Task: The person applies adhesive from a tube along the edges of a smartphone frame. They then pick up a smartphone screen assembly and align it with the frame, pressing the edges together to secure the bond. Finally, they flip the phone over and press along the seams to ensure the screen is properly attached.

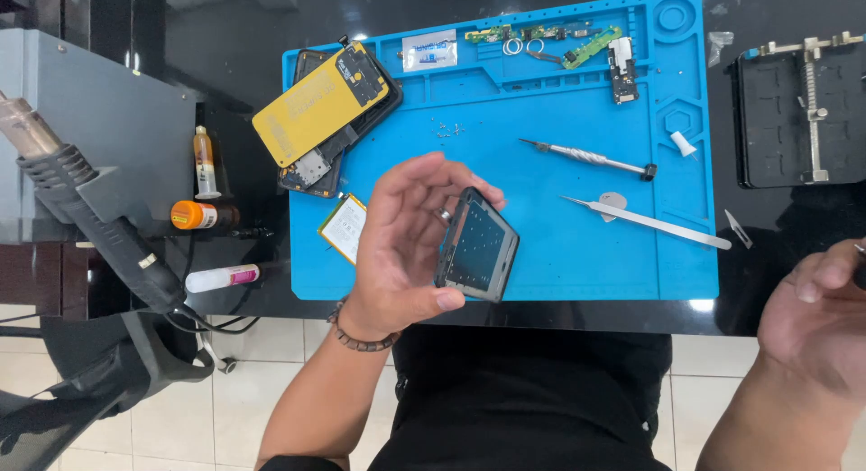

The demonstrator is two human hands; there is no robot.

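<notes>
- Left hand grips a dark phone frame between thumb and fingers, above the blue mat.
- Right hand, fingers curled, its grasp unclear, is well apart; screwdriver lies between the hands.

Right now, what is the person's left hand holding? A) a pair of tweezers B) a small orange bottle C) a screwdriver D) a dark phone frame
D: the left hand grips the dark phone frame by its edges above the blue mat, while the screwdriver and tweezers lie on the mat untouched.
</notes>
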